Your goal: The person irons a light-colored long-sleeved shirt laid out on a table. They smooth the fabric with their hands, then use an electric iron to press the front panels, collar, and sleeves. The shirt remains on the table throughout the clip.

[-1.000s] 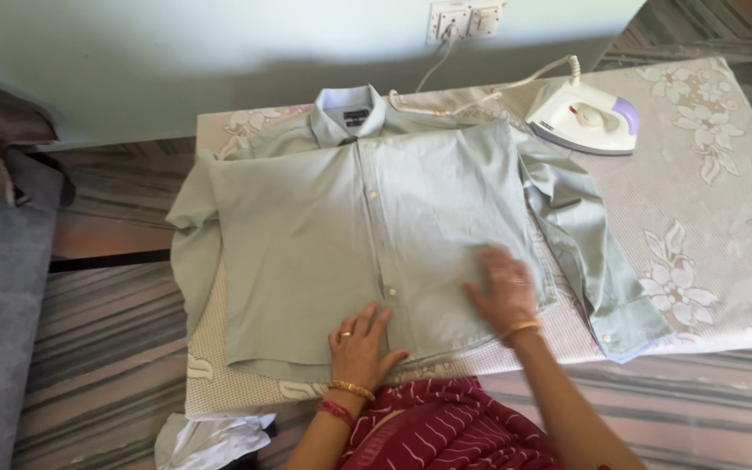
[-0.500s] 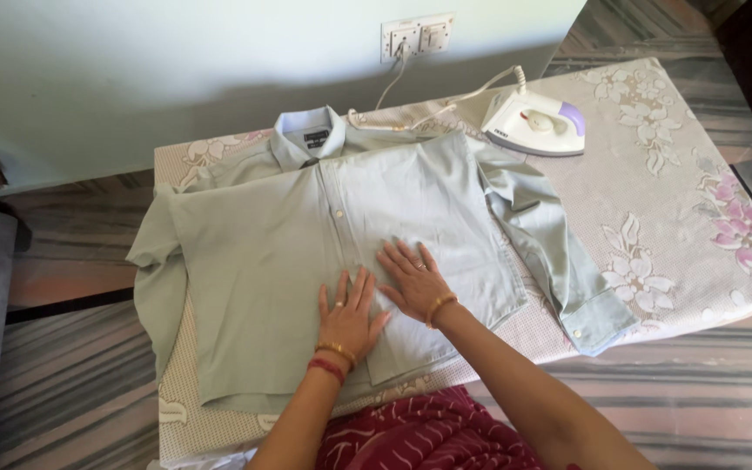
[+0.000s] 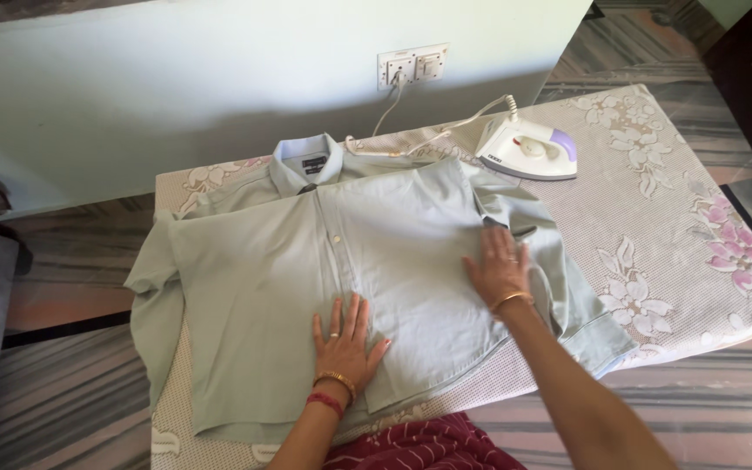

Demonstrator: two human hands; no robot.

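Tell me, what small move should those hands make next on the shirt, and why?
Probably slide the right hand outward to the shirt front's right edge. The left hand already pins the middle near the buttons, and the cloth beside the right hand looks slightly rumpled.

A home room — wall socket (image 3: 412, 65), iron (image 3: 527, 149), floral-covered table (image 3: 681, 200).

one shirt (image 3: 289, 278), one iron (image 3: 528, 148), two hands, one wall socket (image 3: 412, 65)
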